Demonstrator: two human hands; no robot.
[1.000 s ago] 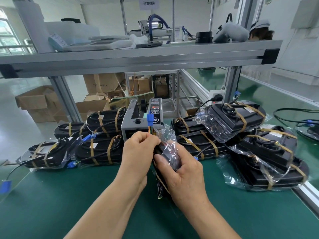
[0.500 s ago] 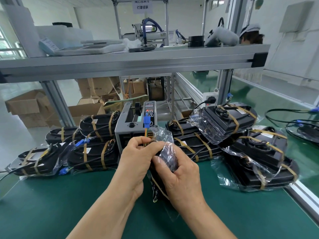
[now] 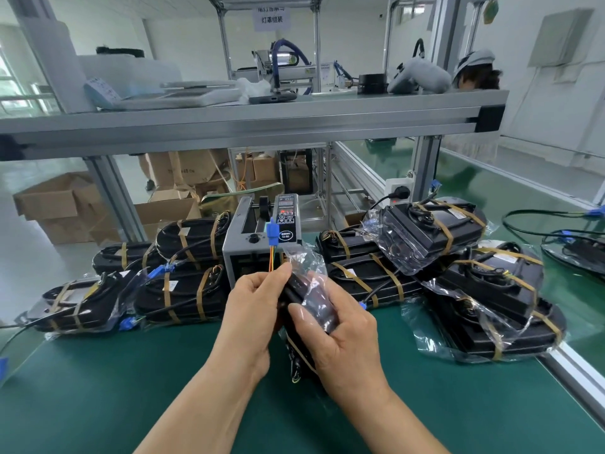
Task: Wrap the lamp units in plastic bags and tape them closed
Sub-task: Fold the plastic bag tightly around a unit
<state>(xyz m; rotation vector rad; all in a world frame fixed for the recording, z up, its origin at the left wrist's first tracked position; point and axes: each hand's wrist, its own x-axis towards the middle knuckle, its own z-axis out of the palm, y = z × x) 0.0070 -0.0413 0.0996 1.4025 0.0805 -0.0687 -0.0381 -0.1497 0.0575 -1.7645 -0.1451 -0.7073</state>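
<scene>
Fingertips of the left hand (image 3: 252, 309) pinch the top of the lamp unit (image 3: 294, 291); the right hand (image 3: 340, 332) curls round it through the plastic bag (image 3: 306, 258), above the mat (image 3: 114, 388). Just behind stands the tape dispenser (image 3: 258, 239), flanked by wrapped units (image 3: 183, 298)

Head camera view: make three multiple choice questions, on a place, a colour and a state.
1. Where is the tape dispenser? A upper shelf; B green mat, between wrapped units; C floor.
2. The connector above the held lamp unit is: A blue; B red; C white.
3. The lamp unit is: A lying untouched; B boxed; C gripped by both hands.
Answers: 1 B, wrapped units flank it. 2 A, its housing is blue. 3 C, left hand and right hand curl round it.
</scene>
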